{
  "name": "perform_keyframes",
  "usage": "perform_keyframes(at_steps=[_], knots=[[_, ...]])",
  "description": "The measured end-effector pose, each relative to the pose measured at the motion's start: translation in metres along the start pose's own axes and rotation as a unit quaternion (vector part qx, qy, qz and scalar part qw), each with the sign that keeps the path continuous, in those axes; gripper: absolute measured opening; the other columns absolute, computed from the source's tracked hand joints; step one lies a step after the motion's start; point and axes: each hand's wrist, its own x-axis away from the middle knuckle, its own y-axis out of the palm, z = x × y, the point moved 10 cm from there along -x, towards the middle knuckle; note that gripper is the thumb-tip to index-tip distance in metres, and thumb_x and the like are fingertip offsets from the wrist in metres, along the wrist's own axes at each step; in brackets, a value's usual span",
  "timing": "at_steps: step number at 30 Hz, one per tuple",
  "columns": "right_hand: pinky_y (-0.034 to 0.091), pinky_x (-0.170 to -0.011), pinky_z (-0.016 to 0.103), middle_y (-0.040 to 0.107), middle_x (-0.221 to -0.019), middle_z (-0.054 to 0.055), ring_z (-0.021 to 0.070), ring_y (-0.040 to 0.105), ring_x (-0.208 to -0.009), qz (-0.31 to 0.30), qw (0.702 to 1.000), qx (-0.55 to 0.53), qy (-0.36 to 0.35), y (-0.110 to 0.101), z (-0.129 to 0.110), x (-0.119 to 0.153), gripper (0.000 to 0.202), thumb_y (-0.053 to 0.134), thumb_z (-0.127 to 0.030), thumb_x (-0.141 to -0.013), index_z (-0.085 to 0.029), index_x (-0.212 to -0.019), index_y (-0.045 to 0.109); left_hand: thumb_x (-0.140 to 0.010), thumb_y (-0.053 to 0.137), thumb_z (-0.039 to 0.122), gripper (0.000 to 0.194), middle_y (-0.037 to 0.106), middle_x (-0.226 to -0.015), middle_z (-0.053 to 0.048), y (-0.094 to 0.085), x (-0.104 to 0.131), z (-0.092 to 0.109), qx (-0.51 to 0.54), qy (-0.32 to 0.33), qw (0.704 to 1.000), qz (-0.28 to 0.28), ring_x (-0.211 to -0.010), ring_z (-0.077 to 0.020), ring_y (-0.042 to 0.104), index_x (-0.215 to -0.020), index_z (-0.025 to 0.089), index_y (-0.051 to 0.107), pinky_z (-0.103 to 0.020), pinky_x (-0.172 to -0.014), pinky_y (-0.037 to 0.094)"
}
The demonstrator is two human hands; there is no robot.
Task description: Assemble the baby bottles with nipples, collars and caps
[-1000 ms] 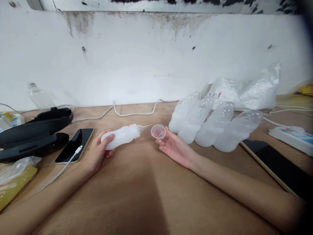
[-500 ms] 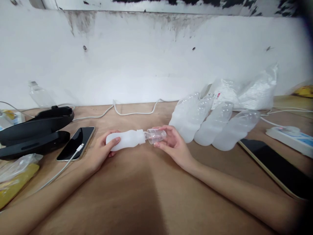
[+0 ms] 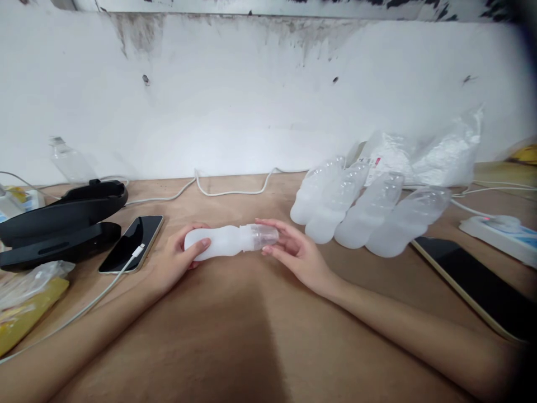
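My left hand (image 3: pixel 182 253) is wrapped round the base of a white, frosted bottle (image 3: pixel 224 242), which lies sideways above the table with its neck to the right. A clear cap (image 3: pixel 265 237) sits over the bottle's nozzle end, against the white collar. The fingers and thumb of my right hand (image 3: pixel 296 252) are closed round the cap's outer end. Several similar frosted bottles (image 3: pixel 356 226) with clear caps lie side by side to the right of my right hand.
Phones lie at left (image 3: pixel 132 243) and right (image 3: pixel 470 285). A black device (image 3: pixel 62 224), a yellow packet (image 3: pixel 31 308) and a clear bottle (image 3: pixel 69 162) stand left. Plastic bags (image 3: pixel 444 154) and a power strip (image 3: pixel 503 235) are right; a white cable (image 3: pixel 235 193) runs along the wall.
The clear cap has moved left over the nozzle and now meets the bottle's collar. My right hand has shifted slightly left with it; my left hand still holds the bottle.
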Motion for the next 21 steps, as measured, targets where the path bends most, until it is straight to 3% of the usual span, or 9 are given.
perform_keyframes(at_steps=[9, 13, 17, 21], knots=[[0.048, -0.089, 0.038, 0.065, -0.104, -0.001, 0.0188, 0.061, -0.094, 0.017, 0.999, 0.040, 0.025, -0.004, 0.006, 0.001, 0.038, 0.067, -0.020, -0.067, -0.028, -0.104, 0.061, -0.073, 0.057, 0.042, 0.027, 0.051, -0.070, 0.001, 0.005, 0.006, 0.009, -0.071, 0.019, 0.997, -0.014, -0.049, -0.0109, 0.045, -0.090, 0.021, 0.056, -0.018, -0.038, 0.038], [0.049, -0.087, 0.039, 0.065, -0.102, -0.001, 0.0200, 0.062, -0.093, 0.028, 0.997, 0.067, 0.013, -0.006, 0.002, 0.002, 0.039, 0.068, -0.023, -0.066, -0.028, -0.104, 0.061, -0.072, 0.058, 0.041, 0.025, 0.053, -0.067, 0.001, 0.007, 0.010, 0.021, -0.093, 0.042, 0.995, 0.005, -0.044, -0.0106, 0.044, -0.087, 0.021, 0.057, -0.020, -0.036, 0.036], [0.048, -0.088, 0.039, 0.064, -0.105, -0.001, 0.0197, 0.061, -0.094, 0.020, 0.995, 0.093, 0.000, -0.004, 0.004, 0.004, 0.039, 0.067, -0.026, -0.067, -0.029, -0.105, 0.060, -0.071, 0.058, 0.039, 0.023, 0.052, -0.059, 0.003, 0.012, 0.013, 0.022, -0.079, 0.029, 0.996, -0.011, -0.041, -0.0117, 0.046, -0.085, 0.020, 0.056, -0.022, -0.039, 0.037], [0.049, -0.083, 0.038, 0.062, -0.108, 0.002, 0.0198, 0.060, -0.094, -0.011, 0.986, 0.158, -0.044, -0.005, -0.016, -0.002, 0.038, 0.064, -0.030, -0.071, -0.027, -0.108, 0.057, -0.077, 0.053, 0.040, 0.028, 0.047, -0.050, 0.006, 0.021, 0.012, 0.014, -0.048, 0.018, 0.998, -0.046, -0.038, -0.0099, 0.042, -0.096, 0.020, 0.048, -0.019, -0.036, 0.032]])
